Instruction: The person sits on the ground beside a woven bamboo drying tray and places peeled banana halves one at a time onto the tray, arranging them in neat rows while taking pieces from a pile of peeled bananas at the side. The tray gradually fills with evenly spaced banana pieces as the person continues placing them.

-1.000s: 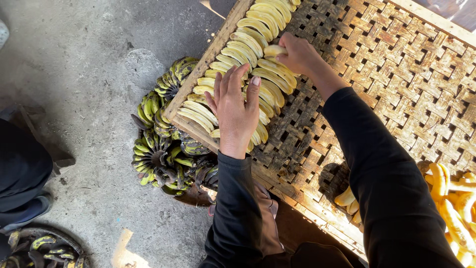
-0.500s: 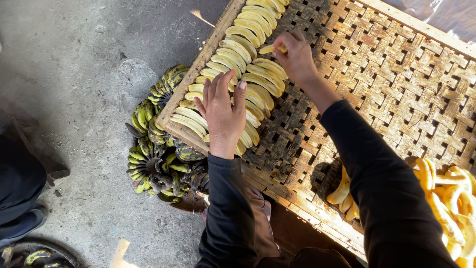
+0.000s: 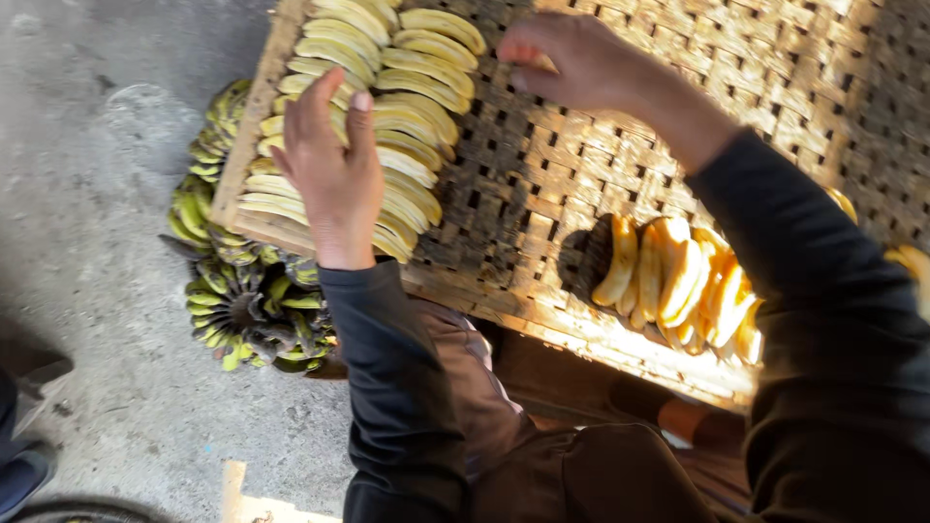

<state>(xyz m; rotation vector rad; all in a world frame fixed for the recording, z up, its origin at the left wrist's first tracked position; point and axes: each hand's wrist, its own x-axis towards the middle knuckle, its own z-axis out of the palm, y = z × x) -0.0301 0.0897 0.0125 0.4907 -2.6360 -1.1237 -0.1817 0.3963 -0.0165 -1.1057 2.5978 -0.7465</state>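
My left hand (image 3: 332, 174) lies flat, fingers apart, on two rows of peeled banana slices (image 3: 407, 97) laid out at the left end of a woven bamboo tray (image 3: 775, 97). My right hand (image 3: 567, 63) hovers over the tray to the right of the rows, fingers pinched around a small pale piece that is mostly hidden. A loose heap of peeled bananas (image 3: 678, 276) rests on the tray's near edge in sunlight, under my right forearm.
Bunches of green and dark unpeeled bananas (image 3: 247, 286) sit on the concrete floor (image 3: 97, 242) below the tray's left corner. A dark shoe or object (image 3: 19, 470) shows at the bottom left edge.
The view has come closer and shifted, so the heap of peeled bananas on the near edge now shows. My right hand has moved slightly right of the rows; my left hand stays on the slices.
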